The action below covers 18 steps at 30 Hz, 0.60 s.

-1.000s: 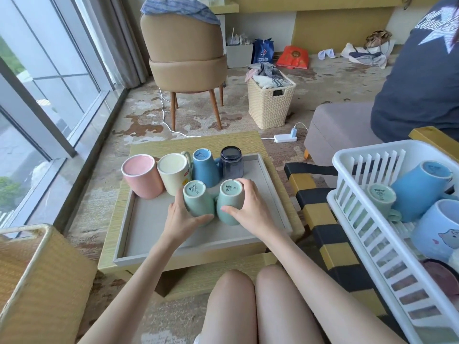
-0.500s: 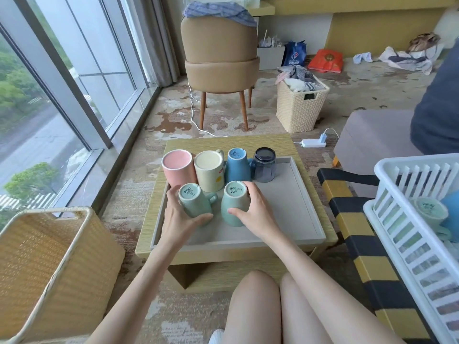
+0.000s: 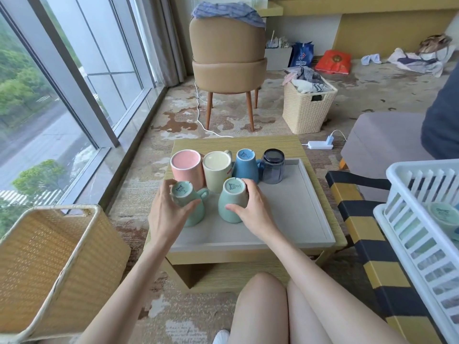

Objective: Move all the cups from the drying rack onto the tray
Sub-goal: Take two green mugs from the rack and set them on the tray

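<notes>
cups: hands (image 3: 171,214) (image 3: 255,209) each grip one green | drying rack (image 3: 422,219) cut off, contents unclear

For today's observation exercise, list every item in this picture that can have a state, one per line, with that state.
Pink cup: upside down on tray.
Cream cup: upside down on tray.
Blue cup: upside down on tray.
Dark glass: upside down on tray.
Left green cup: upside down, left hand around it.
Right green cup: upside down, right hand around it.
Tray: partly filled.
Drying rack: a green cup remains inside.
</notes>
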Each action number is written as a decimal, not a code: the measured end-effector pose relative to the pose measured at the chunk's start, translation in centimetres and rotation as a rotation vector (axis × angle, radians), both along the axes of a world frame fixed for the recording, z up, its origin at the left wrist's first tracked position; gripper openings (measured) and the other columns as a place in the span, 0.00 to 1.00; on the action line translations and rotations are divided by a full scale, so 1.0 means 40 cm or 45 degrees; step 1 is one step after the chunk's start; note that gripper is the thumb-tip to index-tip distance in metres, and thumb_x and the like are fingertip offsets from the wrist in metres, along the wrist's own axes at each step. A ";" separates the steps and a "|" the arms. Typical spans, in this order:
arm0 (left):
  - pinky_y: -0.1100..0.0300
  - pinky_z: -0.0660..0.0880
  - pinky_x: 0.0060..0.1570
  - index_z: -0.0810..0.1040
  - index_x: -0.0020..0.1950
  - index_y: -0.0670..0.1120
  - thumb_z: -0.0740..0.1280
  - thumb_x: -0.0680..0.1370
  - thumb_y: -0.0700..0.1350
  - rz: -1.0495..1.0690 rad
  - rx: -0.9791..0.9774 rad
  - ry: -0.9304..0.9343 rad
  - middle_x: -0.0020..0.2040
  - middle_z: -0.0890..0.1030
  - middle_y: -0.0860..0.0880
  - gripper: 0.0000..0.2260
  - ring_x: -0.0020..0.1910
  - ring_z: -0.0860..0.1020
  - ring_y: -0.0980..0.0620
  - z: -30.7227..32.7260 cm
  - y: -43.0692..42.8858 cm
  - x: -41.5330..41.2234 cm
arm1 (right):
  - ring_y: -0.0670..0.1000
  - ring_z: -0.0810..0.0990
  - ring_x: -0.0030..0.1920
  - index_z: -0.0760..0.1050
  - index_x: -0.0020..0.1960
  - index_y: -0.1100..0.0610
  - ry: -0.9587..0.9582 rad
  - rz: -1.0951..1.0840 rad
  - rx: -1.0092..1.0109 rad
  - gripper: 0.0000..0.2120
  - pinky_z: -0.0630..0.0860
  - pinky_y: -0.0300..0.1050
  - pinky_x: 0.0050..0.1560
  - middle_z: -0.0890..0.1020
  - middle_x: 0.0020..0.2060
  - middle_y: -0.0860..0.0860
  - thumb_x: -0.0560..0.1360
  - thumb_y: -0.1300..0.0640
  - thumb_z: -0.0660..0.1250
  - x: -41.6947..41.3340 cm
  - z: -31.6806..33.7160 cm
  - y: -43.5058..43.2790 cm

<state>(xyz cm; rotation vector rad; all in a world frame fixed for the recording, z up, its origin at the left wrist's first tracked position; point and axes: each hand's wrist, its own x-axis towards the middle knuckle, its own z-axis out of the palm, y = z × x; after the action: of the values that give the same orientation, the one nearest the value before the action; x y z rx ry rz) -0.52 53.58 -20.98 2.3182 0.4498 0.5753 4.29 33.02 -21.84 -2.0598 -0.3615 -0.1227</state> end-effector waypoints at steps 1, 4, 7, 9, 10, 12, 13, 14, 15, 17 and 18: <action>0.54 0.71 0.40 0.66 0.59 0.56 0.77 0.65 0.59 0.007 -0.007 0.005 0.56 0.80 0.51 0.28 0.52 0.78 0.48 0.001 0.008 0.002 | 0.50 0.74 0.62 0.69 0.65 0.56 -0.001 0.003 0.002 0.30 0.71 0.45 0.62 0.76 0.62 0.50 0.68 0.56 0.77 0.003 0.002 0.006; 0.53 0.72 0.40 0.66 0.59 0.56 0.77 0.65 0.59 0.022 -0.060 0.007 0.57 0.80 0.50 0.29 0.52 0.79 0.47 0.003 0.024 0.007 | 0.50 0.74 0.62 0.69 0.65 0.56 0.005 0.014 0.008 0.29 0.71 0.44 0.61 0.77 0.62 0.50 0.68 0.56 0.77 0.007 0.008 0.025; 0.53 0.72 0.41 0.66 0.59 0.56 0.77 0.64 0.60 0.024 -0.060 0.014 0.57 0.80 0.52 0.29 0.52 0.79 0.48 0.003 0.027 0.014 | 0.51 0.74 0.63 0.69 0.66 0.57 0.009 0.013 -0.001 0.30 0.70 0.45 0.62 0.76 0.63 0.50 0.68 0.55 0.77 0.009 0.010 0.041; 0.54 0.70 0.40 0.66 0.59 0.57 0.77 0.64 0.61 0.005 -0.046 0.014 0.56 0.80 0.53 0.29 0.52 0.78 0.49 0.003 0.025 0.021 | 0.51 0.74 0.64 0.69 0.67 0.58 0.007 -0.008 -0.012 0.30 0.70 0.45 0.62 0.76 0.63 0.51 0.68 0.55 0.77 0.010 0.010 0.048; 0.54 0.69 0.40 0.66 0.58 0.57 0.77 0.64 0.61 -0.003 -0.041 0.016 0.56 0.79 0.53 0.29 0.52 0.78 0.49 0.003 0.024 0.024 | 0.51 0.74 0.64 0.69 0.67 0.58 0.007 -0.022 -0.016 0.31 0.70 0.45 0.62 0.76 0.64 0.51 0.68 0.54 0.77 0.011 0.010 0.050; 0.55 0.68 0.40 0.66 0.57 0.58 0.77 0.64 0.62 -0.007 -0.038 0.024 0.55 0.80 0.54 0.29 0.52 0.78 0.49 0.003 0.025 0.030 | 0.51 0.74 0.64 0.69 0.66 0.57 0.008 -0.049 -0.024 0.31 0.71 0.46 0.61 0.76 0.64 0.50 0.68 0.53 0.77 0.011 0.010 0.055; 0.55 0.68 0.40 0.66 0.57 0.58 0.77 0.64 0.62 -0.006 -0.038 0.025 0.55 0.80 0.55 0.29 0.52 0.79 0.49 0.003 0.026 0.034 | 0.51 0.74 0.63 0.69 0.66 0.56 0.007 -0.060 -0.033 0.31 0.71 0.46 0.60 0.77 0.63 0.49 0.68 0.52 0.77 0.011 0.010 0.059; 0.54 0.69 0.40 0.66 0.58 0.57 0.77 0.64 0.62 -0.006 -0.040 0.023 0.55 0.80 0.55 0.30 0.53 0.79 0.49 0.003 0.027 0.037 | 0.51 0.74 0.63 0.69 0.66 0.55 0.007 -0.069 -0.045 0.31 0.72 0.47 0.60 0.77 0.63 0.48 0.67 0.51 0.78 0.010 0.008 0.062; 0.54 0.69 0.40 0.66 0.58 0.57 0.76 0.63 0.62 -0.009 -0.041 0.021 0.55 0.79 0.55 0.30 0.53 0.79 0.49 0.003 0.028 0.040 | 0.50 0.75 0.62 0.69 0.66 0.55 0.008 -0.079 -0.057 0.31 0.72 0.47 0.59 0.77 0.63 0.48 0.67 0.50 0.78 0.009 0.006 0.066; 0.52 0.72 0.42 0.66 0.59 0.57 0.76 0.64 0.63 -0.015 -0.027 0.027 0.56 0.79 0.54 0.31 0.55 0.78 0.49 0.003 0.030 0.046 | 0.50 0.74 0.62 0.69 0.65 0.54 0.000 -0.093 -0.076 0.31 0.72 0.46 0.57 0.77 0.62 0.48 0.67 0.49 0.78 0.005 -0.001 0.073; 0.51 0.74 0.44 0.66 0.59 0.57 0.77 0.64 0.63 -0.017 -0.011 0.038 0.57 0.79 0.54 0.31 0.55 0.78 0.48 0.003 0.031 0.048 | 0.50 0.74 0.62 0.69 0.65 0.54 -0.008 -0.091 -0.085 0.31 0.72 0.45 0.56 0.77 0.62 0.48 0.66 0.49 0.78 0.003 -0.005 0.077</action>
<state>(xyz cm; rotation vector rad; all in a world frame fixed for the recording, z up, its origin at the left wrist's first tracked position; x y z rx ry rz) 1.42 54.82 -20.87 2.3224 0.4493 0.5319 4.40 36.10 -22.02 -2.1393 -0.2992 -0.1627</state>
